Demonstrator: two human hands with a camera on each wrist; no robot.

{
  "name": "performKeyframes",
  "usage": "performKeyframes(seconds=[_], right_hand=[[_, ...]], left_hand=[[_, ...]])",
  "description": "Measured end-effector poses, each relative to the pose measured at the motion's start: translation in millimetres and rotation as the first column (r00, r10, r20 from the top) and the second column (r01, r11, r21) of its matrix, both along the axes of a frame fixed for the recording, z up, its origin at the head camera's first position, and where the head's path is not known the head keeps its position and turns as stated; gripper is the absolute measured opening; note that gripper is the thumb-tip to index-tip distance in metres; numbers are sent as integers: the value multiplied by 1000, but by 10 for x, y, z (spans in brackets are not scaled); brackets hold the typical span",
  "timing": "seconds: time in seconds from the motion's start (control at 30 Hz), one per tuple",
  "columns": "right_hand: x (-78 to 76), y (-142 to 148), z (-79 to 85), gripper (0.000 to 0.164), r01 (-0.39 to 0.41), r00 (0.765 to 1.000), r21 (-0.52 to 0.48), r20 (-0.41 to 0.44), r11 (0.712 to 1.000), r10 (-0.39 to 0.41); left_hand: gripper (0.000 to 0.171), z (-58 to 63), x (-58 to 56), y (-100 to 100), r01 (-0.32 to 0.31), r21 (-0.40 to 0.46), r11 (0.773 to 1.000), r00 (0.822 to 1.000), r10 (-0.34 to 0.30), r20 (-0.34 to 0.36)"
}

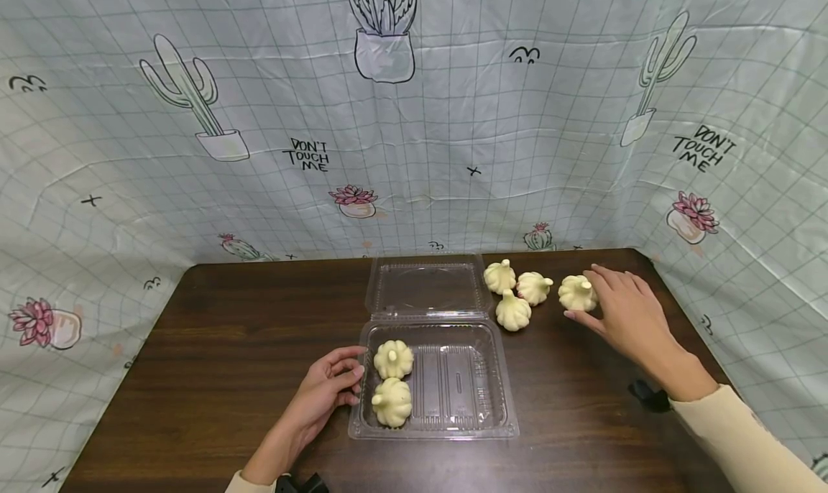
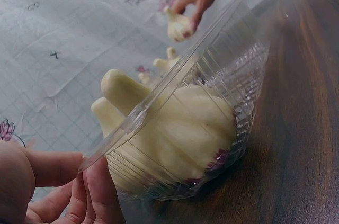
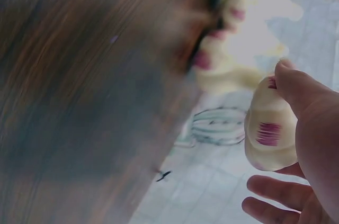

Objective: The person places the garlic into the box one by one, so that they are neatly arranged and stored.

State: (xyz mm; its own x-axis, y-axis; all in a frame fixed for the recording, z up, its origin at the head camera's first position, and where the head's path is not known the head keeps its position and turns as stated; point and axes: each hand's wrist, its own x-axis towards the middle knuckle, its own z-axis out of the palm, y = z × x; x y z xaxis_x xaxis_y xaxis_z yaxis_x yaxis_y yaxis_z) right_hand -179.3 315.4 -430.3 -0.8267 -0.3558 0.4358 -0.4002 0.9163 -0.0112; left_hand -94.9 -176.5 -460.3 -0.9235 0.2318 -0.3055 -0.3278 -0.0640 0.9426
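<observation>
My right hand point(image 1: 630, 319) pinches a garlic bulb point(image 1: 576, 294) between thumb and fingers at the back right of the table. The bulb is cream, with purple streaks on its underside in the right wrist view. My left hand point(image 1: 323, 386) pinches the left rim of a clear plastic clamshell container point(image 1: 456, 385), thumb above and fingers below in the left wrist view. Two garlic bulbs, one farther back point(image 1: 393, 359) and one nearer point(image 1: 392, 403), sit along the container's left side. Its lid point(image 1: 427, 289) lies folded back, away from me.
Three more garlic bulbs, at the back point(image 1: 499, 277), at the right point(image 1: 535, 288) and in front point(image 1: 513, 311), lie clustered right of the lid. The dark wooden table point(image 1: 246, 335) ends at a patterned cloth point(image 1: 427, 155) behind and at both sides.
</observation>
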Motion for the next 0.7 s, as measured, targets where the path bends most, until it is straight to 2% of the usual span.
performKeyframes(seconds=[0.2,0.33,0.43,0.57,0.7], right_hand=[[129,-158,97,79,-48,999,6,-2,999,48],[180,-267,137,87,-108,993,12,-40,994,108],[205,-368,142,98,-161,982,20,-92,987,162],[251,-525,143,97,-222,963,38,-146,974,225],[288,-690,161,95,-275,948,58,-148,960,280]], left_hand=[[49,-6,-3,6,-9,0,1000,1000,9,2],[49,-10,-9,14,-15,-2,1000,1000,15,3],[49,-10,-9,16,-17,-5,1000,1000,17,2],[48,-6,-3,17,-19,-4,1000,1000,19,4],[48,-2,0,15,-20,-6,1000,1000,20,5]])
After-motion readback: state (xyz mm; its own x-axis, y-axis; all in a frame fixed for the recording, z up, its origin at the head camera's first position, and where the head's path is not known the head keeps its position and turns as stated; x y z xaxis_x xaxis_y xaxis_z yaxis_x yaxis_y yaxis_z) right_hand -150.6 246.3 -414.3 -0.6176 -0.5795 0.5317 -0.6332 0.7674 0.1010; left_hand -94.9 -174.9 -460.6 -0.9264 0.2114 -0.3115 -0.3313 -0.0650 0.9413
